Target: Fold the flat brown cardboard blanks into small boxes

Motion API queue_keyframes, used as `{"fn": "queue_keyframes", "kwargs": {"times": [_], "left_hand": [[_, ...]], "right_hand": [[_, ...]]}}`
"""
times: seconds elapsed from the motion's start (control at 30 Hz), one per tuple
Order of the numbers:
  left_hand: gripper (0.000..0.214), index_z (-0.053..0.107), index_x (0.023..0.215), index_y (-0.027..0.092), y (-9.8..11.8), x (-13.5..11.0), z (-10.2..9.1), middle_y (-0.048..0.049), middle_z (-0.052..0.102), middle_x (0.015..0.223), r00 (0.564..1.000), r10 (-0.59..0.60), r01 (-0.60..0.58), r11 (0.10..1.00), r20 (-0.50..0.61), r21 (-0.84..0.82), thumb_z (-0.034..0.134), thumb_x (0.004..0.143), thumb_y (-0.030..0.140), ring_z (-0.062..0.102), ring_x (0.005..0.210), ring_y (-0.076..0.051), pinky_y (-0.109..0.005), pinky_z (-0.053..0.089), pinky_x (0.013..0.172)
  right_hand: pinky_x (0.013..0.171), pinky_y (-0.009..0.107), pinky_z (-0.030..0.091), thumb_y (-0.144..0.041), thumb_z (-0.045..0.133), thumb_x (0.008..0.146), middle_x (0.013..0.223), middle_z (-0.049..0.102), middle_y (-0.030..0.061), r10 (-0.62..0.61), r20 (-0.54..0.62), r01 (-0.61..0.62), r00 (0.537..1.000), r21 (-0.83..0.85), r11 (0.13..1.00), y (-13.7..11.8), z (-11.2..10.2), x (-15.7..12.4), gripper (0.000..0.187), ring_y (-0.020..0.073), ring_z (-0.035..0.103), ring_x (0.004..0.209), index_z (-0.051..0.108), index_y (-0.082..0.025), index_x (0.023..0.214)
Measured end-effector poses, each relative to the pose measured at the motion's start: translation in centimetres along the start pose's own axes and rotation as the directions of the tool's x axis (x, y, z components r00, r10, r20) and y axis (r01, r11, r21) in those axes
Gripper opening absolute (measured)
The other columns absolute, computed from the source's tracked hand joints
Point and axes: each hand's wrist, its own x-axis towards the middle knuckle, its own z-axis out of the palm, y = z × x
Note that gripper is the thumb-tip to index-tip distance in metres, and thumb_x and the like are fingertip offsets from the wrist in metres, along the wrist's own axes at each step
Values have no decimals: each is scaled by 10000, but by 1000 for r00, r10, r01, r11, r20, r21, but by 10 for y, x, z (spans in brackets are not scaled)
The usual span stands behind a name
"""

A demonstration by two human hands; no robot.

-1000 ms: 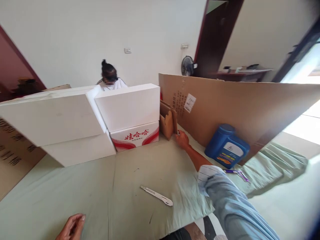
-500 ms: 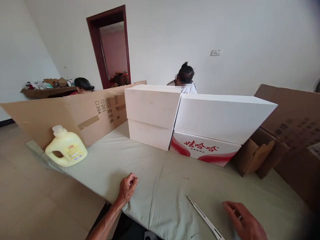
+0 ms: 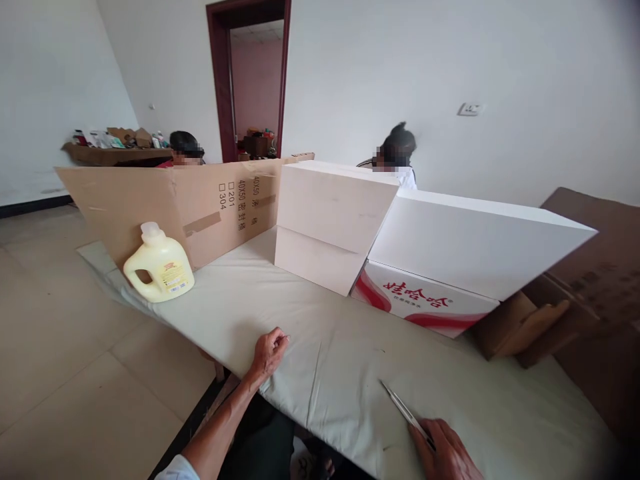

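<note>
Grasping a slim knife in the right hand, low over the near right part of the table, with the narrow end aimed forward and to the left. Hard to tell from this angle whether touching the green cloth or lifted just clear of it. Curling the left hand into a loose fist near the front edge of the table, well apart from the knife, unable to see into the palm.

Facing, across the table, a white box with a line across its front, and just to its right a plain white box directly above a printed box with red lettering and red bands. Beside that, at far right, showing folded cardboard and a brown panel behind it.

Over on the left, displaying a cardboard panel with dark writing, and in front of it, upright near the table's edge, a pale yellow jug. Partly hidden beyond the panel and boxes, two people, one at left, one nearer the middle.
</note>
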Motion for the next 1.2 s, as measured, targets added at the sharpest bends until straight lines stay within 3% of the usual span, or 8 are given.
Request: {"fn": "queue_keyframes", "kwargs": {"times": [0.07, 0.17, 0.3, 0.43, 0.57, 0.83, 1.07, 1.2], "left_hand": [[490, 472, 643, 245, 5, -1, -4, 86, 401, 564, 999, -15, 16, 999, 28, -40, 667, 895, 617, 360, 539, -118, -280, 287, 591], [542, 518, 638, 232, 21, -8, -10, 61, 462, 581, 994, -33, 46, 991, 106, -124, 677, 852, 704, 428, 569, -126, -283, 352, 603], [545, 708, 811, 175, 62, -33, -16, -5, 615, 695, 966, -16, 83, 965, 258, -248, 726, 818, 719, 560, 665, -159, -294, 454, 653], [565, 809, 1028, 155, 107, -65, -15, -72, 722, 913, 928, 46, 92, 933, 370, -348, 851, 776, 659, 639, 816, -191, -306, 518, 750], [509, 836, 1013, 152, 132, -84, -9, -55, 699, 866, 922, 71, 89, 918, 381, -386, 899, 776, 598, 619, 807, -180, -290, 502, 753], [437, 760, 668, 155, 147, -96, -10, 23, 518, 624, 933, 79, 54, 933, 350, -355, 860, 835, 547, 439, 624, -116, -261, 364, 600], [485, 819, 802, 167, 148, -101, -27, -46, 689, 725, 954, 56, 56, 933, 295, -357, 705, 985, 601, 587, 707, -167, -297, 483, 700], [410, 782, 743, 172, 149, -101, -36, -23, 630, 706, 943, 99, 18, 939, 318, -344, 807, 922, 539, 556, 699, -158, -290, 449, 674]], "right_hand": [[592, 474, 555, -728, 582, 844, 729, 690, 73, 47, -2, -46, 999, 58, 997, -21, 3, -3, 407, 332, 698, 667, 672, -350, 721], [576, 370, 470, -829, 561, 903, 634, 571, 20, 112, 148, -154, 983, 318, 935, -63, 9, -12, 586, 210, 535, 572, 636, -265, 762], [599, 287, 396, -784, 566, 1003, 643, 472, -34, 11, 418, -326, 908, 693, 643, -127, 22, -32, 605, 124, 418, 579, 579, -217, 795], [531, 265, 290, -737, 612, 1016, 729, 469, -46, -120, 525, -454, 843, 813, 366, -167, 33, -51, 560, 73, 331, 525, 528, -215, 831], [559, 266, 288, -696, 589, 1056, 713, 435, -58, -185, 507, -422, 842, 832, 360, -177, 35, -64, 534, 73, 327, 547, 539, -207, 845], [541, 257, 225, -686, 621, 1048, 685, 399, -73, -167, 529, -450, 832, 820, 354, -176, 36, -87, 504, 82, 280, 573, 554, -208, 901], [513, 257, 171, -709, 643, 1023, 639, 376, -87, -151, 535, -487, 832, 832, 265, -186, 36, -95, 511, 83, 253, 544, 574, -212, 923], [535, 260, 196, -671, 656, 1035, 658, 373, -82, -168, 528, -482, 833, 840, 250, -190, 33, -96, 479, 90, 261, 578, 574, -211, 926]]}}
